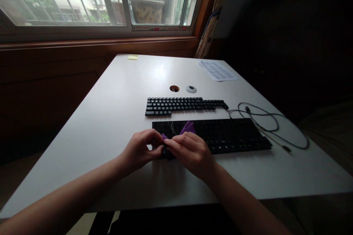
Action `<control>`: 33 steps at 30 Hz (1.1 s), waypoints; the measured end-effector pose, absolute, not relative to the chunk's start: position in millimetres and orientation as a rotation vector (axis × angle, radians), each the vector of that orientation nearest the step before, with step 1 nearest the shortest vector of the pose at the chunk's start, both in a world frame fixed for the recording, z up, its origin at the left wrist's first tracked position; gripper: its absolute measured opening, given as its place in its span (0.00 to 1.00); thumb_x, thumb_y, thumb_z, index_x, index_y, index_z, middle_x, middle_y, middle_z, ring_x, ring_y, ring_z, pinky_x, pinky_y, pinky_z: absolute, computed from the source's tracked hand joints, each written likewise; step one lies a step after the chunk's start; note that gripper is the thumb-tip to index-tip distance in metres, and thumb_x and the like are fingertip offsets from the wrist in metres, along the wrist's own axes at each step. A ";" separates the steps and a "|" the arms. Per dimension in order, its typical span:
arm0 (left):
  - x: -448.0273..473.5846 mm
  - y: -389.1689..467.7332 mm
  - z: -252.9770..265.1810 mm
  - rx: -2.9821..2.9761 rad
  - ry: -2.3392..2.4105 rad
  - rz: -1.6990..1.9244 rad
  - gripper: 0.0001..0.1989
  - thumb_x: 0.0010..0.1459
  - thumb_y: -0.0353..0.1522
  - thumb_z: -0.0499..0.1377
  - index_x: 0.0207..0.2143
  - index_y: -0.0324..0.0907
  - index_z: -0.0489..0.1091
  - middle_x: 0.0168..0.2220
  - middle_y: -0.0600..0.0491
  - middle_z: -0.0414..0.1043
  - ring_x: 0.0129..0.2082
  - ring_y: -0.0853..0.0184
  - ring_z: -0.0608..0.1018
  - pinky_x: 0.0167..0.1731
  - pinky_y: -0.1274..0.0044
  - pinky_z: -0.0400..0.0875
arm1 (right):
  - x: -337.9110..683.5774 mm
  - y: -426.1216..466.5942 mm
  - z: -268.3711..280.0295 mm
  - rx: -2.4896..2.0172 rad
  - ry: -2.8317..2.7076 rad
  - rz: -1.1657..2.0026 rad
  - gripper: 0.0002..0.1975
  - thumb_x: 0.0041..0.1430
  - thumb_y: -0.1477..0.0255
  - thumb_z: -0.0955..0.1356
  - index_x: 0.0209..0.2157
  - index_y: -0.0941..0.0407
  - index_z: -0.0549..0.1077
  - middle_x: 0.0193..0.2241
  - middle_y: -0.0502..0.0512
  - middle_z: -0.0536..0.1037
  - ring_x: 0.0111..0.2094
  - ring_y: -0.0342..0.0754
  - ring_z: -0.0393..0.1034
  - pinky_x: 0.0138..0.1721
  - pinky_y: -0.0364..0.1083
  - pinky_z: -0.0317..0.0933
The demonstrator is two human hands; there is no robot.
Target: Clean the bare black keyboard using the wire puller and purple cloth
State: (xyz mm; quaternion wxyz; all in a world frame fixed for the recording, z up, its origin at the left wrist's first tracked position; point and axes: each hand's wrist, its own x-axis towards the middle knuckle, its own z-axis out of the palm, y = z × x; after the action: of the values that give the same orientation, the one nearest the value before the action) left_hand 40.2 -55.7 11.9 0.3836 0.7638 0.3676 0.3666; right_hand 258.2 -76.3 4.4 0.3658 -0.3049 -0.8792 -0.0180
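Note:
My left hand (143, 147) is closed in a pinch over the near left corner of a black keyboard (231, 132). Between its fingertips is a small dark piece, apparently a keycap, mostly hidden by the fingers. My right hand (193, 150) meets it there, closed on a purple cloth (188, 127) that sticks up behind the knuckles. A thin wire keycap puller (172, 127) lies on the keyboard just beyond the hands. Much of the keyboard's upper area looks bare, while its near right edge still carries keys. Beyond it, loose black keycaps (176, 104) lie in keyboard-like rows.
A dark cable (275, 117) loops over the right side of the white table (110, 117). Farther back are a round cable hole (174, 89), its grey cover (191, 89), printed sheets (219, 71) and a yellow sticky note (132, 57). A window stands behind.

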 end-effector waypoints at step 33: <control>42.7 -55.7 10.8 2.000 0.943 0.984 0.04 0.52 0.24 0.62 0.31 0.38 0.71 0.27 0.54 0.74 0.25 0.73 0.74 0.25 0.82 0.69 | 254.3 -73.2 8.0 -0.755 -2.109 0.226 0.14 0.62 0.77 0.68 0.49 0.53 0.76 0.36 0.55 0.77 0.37 0.47 0.71 0.40 0.49 0.70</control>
State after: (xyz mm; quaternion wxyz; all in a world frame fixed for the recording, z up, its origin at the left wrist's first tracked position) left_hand 42.7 -55.7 10.8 0.3527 0.7733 0.3647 0.3804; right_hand 254.3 -73.2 8.0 0.4304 -0.3025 -0.8456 0.0907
